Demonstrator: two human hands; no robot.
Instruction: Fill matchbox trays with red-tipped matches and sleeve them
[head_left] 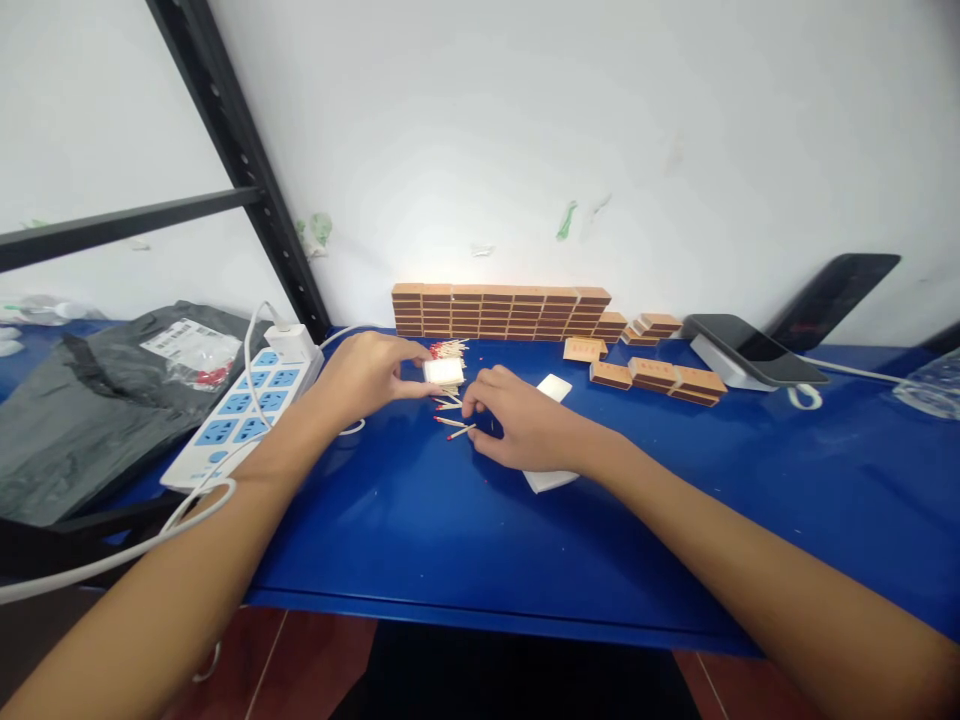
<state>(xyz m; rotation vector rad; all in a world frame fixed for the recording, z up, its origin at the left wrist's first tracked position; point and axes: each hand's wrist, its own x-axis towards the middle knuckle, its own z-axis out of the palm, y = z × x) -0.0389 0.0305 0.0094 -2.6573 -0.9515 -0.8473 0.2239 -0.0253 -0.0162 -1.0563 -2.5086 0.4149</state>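
Note:
My left hand (376, 372) pinches a small pale matchbox tray (444, 373) between thumb and fingers. Just behind this tray lies a heap of red-tipped matches (450, 348). My right hand (514, 415) is curled, with one match (460, 433) at its thumb and fingertips; part of the grip is hidden. Several loose matches (448, 404) are scattered on the blue table between both hands. Another pale tray (553, 388) lies beyond my right hand, and a white piece (551, 481) is partly covered by my right wrist.
Stacked matchboxes (502, 312) form a row against the wall. More matchboxes (652, 374) lie to the right, near a phone on a stand (739, 348). On the left are a corded power strip (244, 405), a dark plastic bag (97, 410) and a black shelf post (247, 150).

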